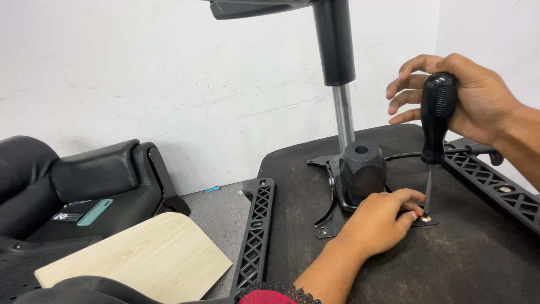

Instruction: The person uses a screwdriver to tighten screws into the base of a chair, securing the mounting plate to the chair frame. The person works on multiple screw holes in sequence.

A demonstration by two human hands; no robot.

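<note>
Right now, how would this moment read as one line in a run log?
right hand: grips screwdriver, upright | tip: on screw | left hand: steadies screw at plate | seat: upside down

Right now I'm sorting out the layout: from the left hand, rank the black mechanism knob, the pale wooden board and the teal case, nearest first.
From the left hand:
1. Black mechanism knob, just above the hand, almost touching.
2. Pale wooden board, off to the left, on the floor.
3. Teal case, farther left, on the black chair back.

2 hands (377,222), 1 screwdriver (436,121)
</note>
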